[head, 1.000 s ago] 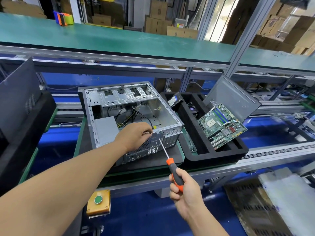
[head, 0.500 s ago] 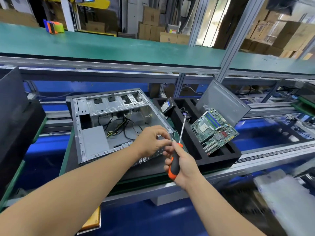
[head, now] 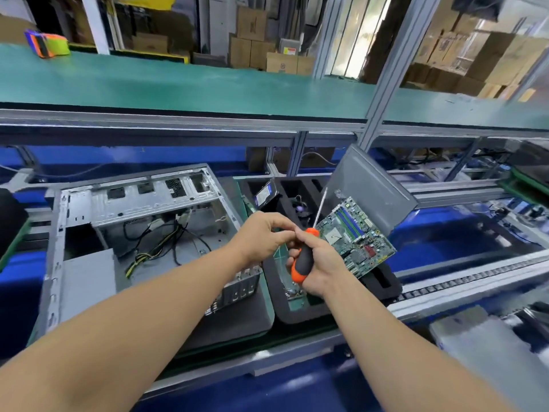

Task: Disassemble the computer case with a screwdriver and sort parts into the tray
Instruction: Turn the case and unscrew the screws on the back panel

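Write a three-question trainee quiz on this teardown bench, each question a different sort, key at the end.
1. True or false: the right hand grips the screwdriver with its shaft pointing up.
2. Where does the motherboard lie? A) inside the computer case B) on the black tray C) on the green shelf
3. Fill in: the tray sits to the ___ of the case.

Key: 1 true; 2 B; 3 right

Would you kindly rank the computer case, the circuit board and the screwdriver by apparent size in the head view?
1. Computer case, clearly largest.
2. Circuit board.
3. Screwdriver, smallest, though it is held nearer the camera in the right hand, so it looks bigger than it would farther away.
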